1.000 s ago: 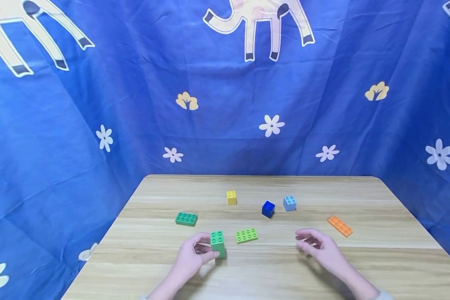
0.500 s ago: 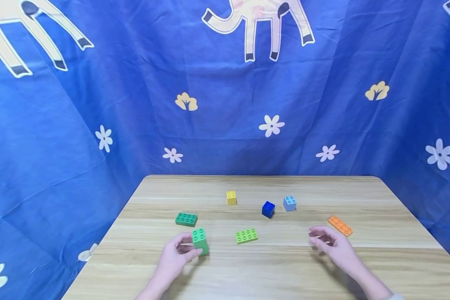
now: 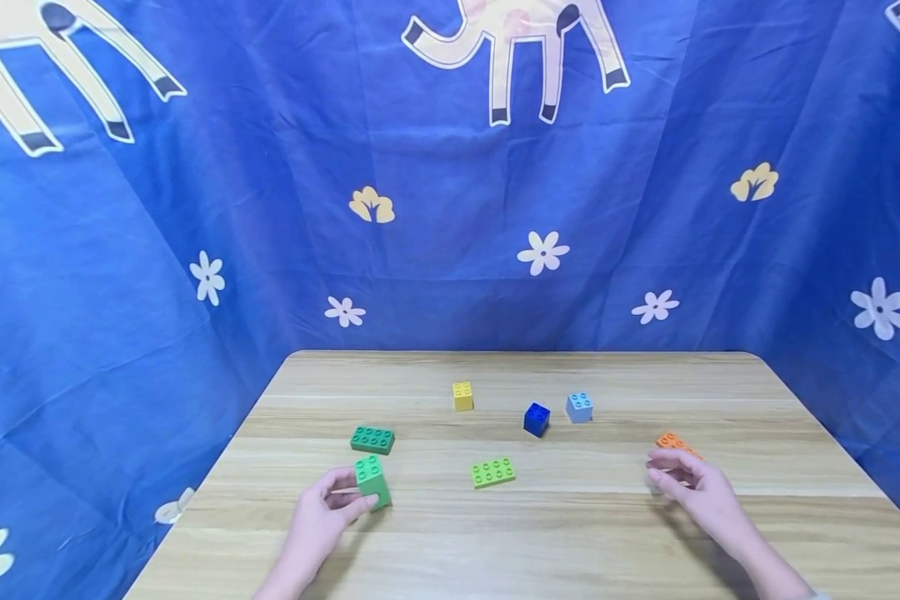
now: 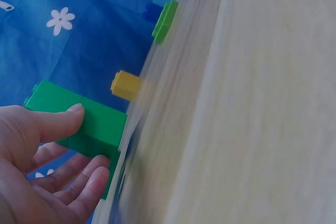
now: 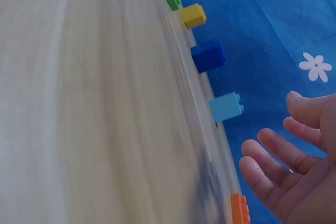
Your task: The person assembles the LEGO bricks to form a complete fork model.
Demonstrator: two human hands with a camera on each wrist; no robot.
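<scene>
Green stack (image 3: 373, 482), pinched by left hand (image 3: 322, 508), is well inside the table's left edge (image 3: 201, 502); right hand (image 3: 692, 483) loosely curved, empty.

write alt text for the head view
A person's left grip holds a tall green block at a wooden table; the empty right grip partly hides an orange brick. Elsewhere: dark green brick, lime brick, yellow block, navy block and pale-blue block; blue curtain behind.

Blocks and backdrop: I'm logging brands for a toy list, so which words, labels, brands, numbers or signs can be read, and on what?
No text can be read on the blocks, table or backdrop.
Backdrop: printed pictures only.
Block studs: too small to tell.
</scene>
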